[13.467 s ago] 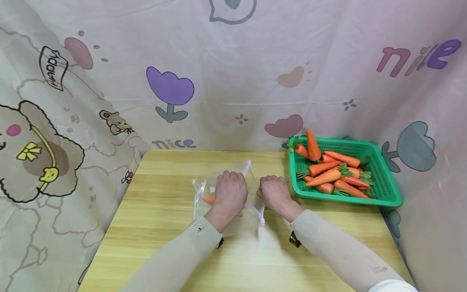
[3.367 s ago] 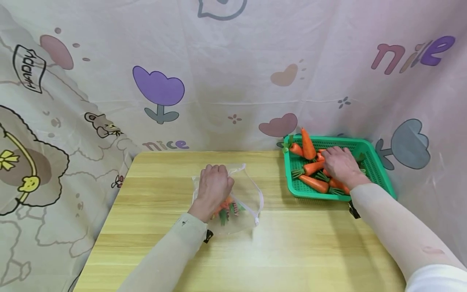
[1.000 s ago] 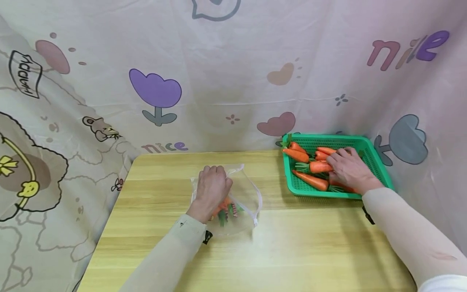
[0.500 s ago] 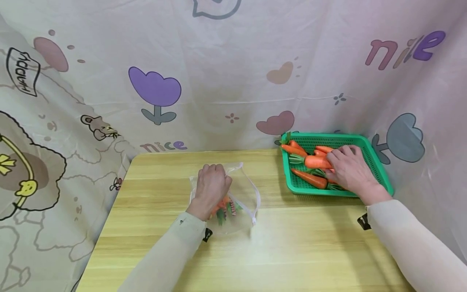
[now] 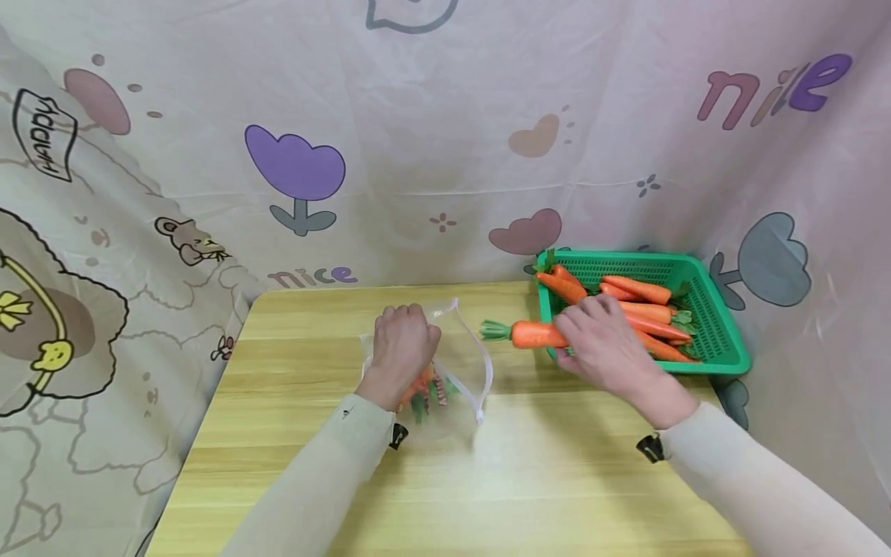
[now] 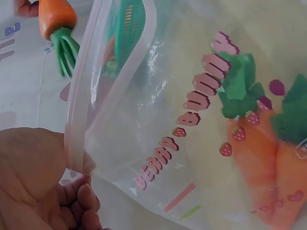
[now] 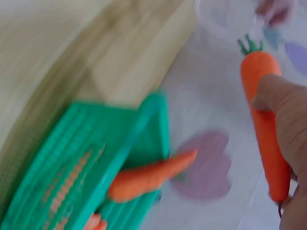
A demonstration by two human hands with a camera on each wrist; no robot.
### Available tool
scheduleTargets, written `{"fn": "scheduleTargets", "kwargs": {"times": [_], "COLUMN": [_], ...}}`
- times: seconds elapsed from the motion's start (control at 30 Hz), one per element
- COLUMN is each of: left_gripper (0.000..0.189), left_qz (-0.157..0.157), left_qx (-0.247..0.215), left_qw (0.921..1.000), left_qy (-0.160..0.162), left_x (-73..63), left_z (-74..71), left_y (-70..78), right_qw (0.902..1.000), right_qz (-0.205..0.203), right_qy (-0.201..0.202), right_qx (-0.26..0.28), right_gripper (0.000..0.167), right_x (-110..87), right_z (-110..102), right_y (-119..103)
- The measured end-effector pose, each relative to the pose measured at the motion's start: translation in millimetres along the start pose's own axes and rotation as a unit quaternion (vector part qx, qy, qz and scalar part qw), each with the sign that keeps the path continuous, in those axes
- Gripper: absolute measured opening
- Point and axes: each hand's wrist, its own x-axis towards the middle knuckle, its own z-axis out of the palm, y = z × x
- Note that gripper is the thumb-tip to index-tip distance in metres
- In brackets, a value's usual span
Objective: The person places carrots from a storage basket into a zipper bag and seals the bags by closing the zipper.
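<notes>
A clear zip bag [image 6: 168, 96] printed with pink lettering stands with its mouth gaping to the right. My left hand [image 5: 400, 352] pinches the bag's upper edge; in the left wrist view the thumb is on the zip strip. Carrots with green tops [image 6: 256, 165] show inside the bag. My right hand [image 5: 605, 348] grips an orange carrot [image 5: 534, 334] just off the basket's left front, its green top pointing left towards the bag mouth. The right wrist view shows the thumb across that same carrot [image 7: 268, 139], its thin tip downward.
A green plastic basket [image 5: 738, 362] at the back right holds several carrots [image 5: 636, 289], one leaning on its left rim. Everything stands on a wood-grain table [image 5: 529, 480]. A patterned cloth [image 5: 418, 155] hangs behind and at both sides.
My right hand has lifted a carrot out of the basket and carried it left towards the bag. The left hand has stayed on the bag's edge, its mouth still spread.
</notes>
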Motion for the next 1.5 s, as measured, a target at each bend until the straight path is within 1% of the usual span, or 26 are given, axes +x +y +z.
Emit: {"fn": "scheduleTargets", "kwargs": {"times": [0.07,0.2,0.27,0.37,0.5,0.63,0.77,0.9,0.97,1.07,1.13,1.23,1.37,1.43,1.47,1.5], "left_gripper": [0.023,0.02,0.02,0.022,0.027,0.029,0.029,0.029,0.029,0.027,0.025,0.024,0.024,0.024,0.024,0.024], "left_qz": [-0.006,-0.017,-0.018,-0.02,-0.019,-0.013,-0.012,-0.008,-0.012,-0.023,-0.028,-0.029,-0.022,-0.016,-0.011,-0.002], "left_qx": [0.001,0.004,0.006,0.01,-0.001,-0.007,-0.009,0.005,0.006,-0.008,-0.019,-0.022,-0.014,-0.006,0.0,0.008], "left_qw": [1.0,0.9997,0.9995,0.9992,0.9994,0.9997,0.9998,0.9999,0.9999,0.9997,0.9994,0.9992,0.9994,0.9995,0.9997,0.9999], "left_qy": [-0.006,-0.02,-0.026,-0.032,-0.029,-0.021,-0.014,-0.003,-0.002,-0.006,-0.009,-0.014,-0.025,-0.026,-0.022,-0.012], "left_x": [0.9,1.7,1.5,1.2,0.3,-0.3,-0.3,0.4,0.8,1.4,1.7,1.9,1.0,0.4,-0.3,-1.0], "left_z": [-1.3,-1.9,-2.2,-3.2,-5.4,-7.2,-7.7,-8.2,-8.7,-9.7,-10.0,-9.9,-8.6,-7.6,-6.8,-5.6], "left_y": [2.3,9.8,15.1,22.8,31.2,36.8,39.1,37.9,36.9,35.6,35.1,34.8,35.4,36.4,37.2,38.1], "right_qw": [0.9999,0.9996,0.9992,0.9981,0.9961,0.994,0.9932,0.9952,0.9973,0.9993,0.999,0.9973,0.9954,0.9943,0.9936,0.9927], "right_qz": [-0.003,-0.003,-0.006,-0.015,-0.028,-0.03,-0.03,-0.028,-0.019,0.01,0.036,0.066,0.094,0.106,0.112,0.117], "right_qy": [-0.01,-0.025,-0.026,-0.022,-0.027,-0.053,-0.068,-0.063,-0.049,-0.015,0.013,0.03,0.014,-0.001,-0.01,-0.018], "right_qx": [-0.004,-0.016,-0.031,-0.056,-0.079,-0.091,-0.09,-0.069,-0.052,-0.032,-0.023,-0.014,-0.001,0.009,0.015,0.024], "right_gripper": [0.023,0.021,0.023,0.019,0.015,0.016,0.01,0.009,0.014,0.02,0.026,0.029,0.031,0.028,0.026,0.023], "right_x": [7.9,26.4,36.5,49.7,59.5,63.8,65.8,62.0,57.3,47.1,39.8,29.8,21.3,19.5,19.2,19.2], "right_z": [4.5,21.9,33.4,50.6,69.6,81.0,85.0,84.7,84.3,84.3,85.8,88.6,94.7,98.7,100.4,101.8], "right_y": [-16.0,-43.9,-56.4,-73.6,-91.4,-101.5,-104.8,-100.9,-96.1,-86.5,-79.9,-73.1,-72.4,-74.0,-74.8,-75.6]}}
